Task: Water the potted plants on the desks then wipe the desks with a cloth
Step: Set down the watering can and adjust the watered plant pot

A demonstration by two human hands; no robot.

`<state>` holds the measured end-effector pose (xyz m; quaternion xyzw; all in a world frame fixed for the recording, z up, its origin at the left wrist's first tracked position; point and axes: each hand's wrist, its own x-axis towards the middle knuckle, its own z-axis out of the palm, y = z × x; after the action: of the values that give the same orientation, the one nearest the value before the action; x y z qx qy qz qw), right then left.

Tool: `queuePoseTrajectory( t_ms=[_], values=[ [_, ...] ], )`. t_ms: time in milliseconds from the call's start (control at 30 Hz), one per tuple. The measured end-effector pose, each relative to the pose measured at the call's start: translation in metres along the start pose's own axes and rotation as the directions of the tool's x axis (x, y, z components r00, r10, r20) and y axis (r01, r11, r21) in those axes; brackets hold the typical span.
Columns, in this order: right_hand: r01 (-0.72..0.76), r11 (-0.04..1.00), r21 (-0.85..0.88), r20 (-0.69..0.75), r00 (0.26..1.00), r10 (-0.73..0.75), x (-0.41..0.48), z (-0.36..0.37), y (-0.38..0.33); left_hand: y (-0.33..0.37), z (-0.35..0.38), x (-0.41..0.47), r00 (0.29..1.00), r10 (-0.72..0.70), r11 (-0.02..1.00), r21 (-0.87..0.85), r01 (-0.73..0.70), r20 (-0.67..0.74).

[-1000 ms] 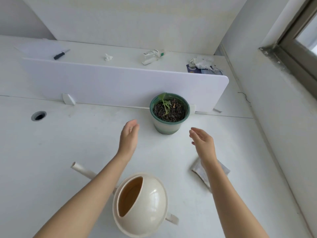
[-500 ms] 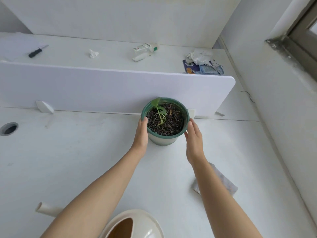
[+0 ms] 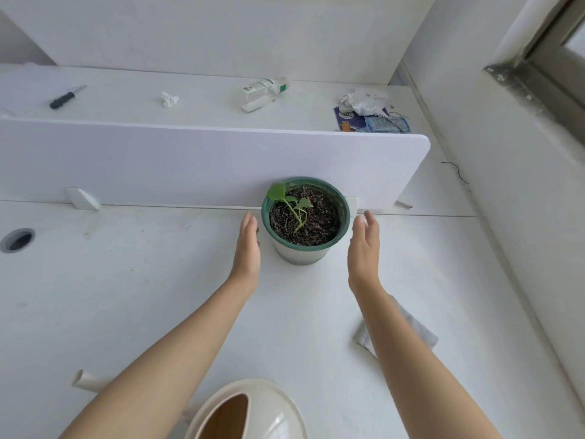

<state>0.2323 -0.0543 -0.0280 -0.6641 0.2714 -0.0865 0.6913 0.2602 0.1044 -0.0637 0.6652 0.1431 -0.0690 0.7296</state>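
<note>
A potted plant (image 3: 305,250) with a green rim, dark soil and a small green sprout stands on the white desk (image 3: 126,296) against the divider panel. My left hand (image 3: 248,245) is flat and upright just left of the pot, a small gap away from it. My right hand (image 3: 364,248) stands the same way just right of the pot, not touching it. A cream watering can (image 3: 250,410) sits at the near edge, its spout (image 3: 83,379) pointing left. A grey cloth (image 3: 414,331) lies under my right forearm, partly hidden.
A white divider panel (image 3: 190,163) splits this desk from the far one, which carries a black-handled knife (image 3: 65,98), a crumpled tissue (image 3: 169,99), a bottle (image 3: 264,87) and packets (image 3: 370,118). A cable hole (image 3: 17,240) is at left. Wall and window sill at right.
Both hands reached to the pot, held its sides half a second ago, and now have come off it, standing open on either side. The pot sits a little farther right.
</note>
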Motion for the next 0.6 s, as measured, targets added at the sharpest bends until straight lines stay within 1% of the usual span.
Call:
queuePoseTrajectory(
  t_ms=[33,100,233,333,467,600],
  values=[
    [0.014,1.000,0.001,-0.032,0.999,-0.014,-0.004,0.001,0.004,0.006,0.001,0.001,1.000,-0.003,1.000,-0.007,0.003,-0.003],
    [0.021,1.000,0.019,-0.041,0.999,-0.021,-0.013,0.007,0.009,0.013,0.006,0.004,1.000,0.008,1.000,0.004,-0.008,0.007],
    [0.043,0.997,0.070,0.038,0.998,-0.046,-0.028,0.021,0.014,0.018,0.022,-0.001,0.999,-0.003,1.000,0.000,0.003,0.045],
    [0.060,0.997,0.051,0.086,0.994,-0.064,-0.030,0.025,0.019,0.016,0.032,-0.011,0.996,0.061,0.998,0.026,-0.062,0.060],
    [0.018,0.999,0.048,0.107,0.994,-0.023,-0.020,0.025,0.015,0.004,0.031,-0.011,0.990,0.106,0.992,0.065,-0.112,0.089],
    [-0.027,0.996,0.081,0.100,0.995,0.018,-0.008,0.022,0.006,-0.001,0.036,-0.021,0.987,0.117,0.988,0.089,-0.127,0.110]
  ],
)
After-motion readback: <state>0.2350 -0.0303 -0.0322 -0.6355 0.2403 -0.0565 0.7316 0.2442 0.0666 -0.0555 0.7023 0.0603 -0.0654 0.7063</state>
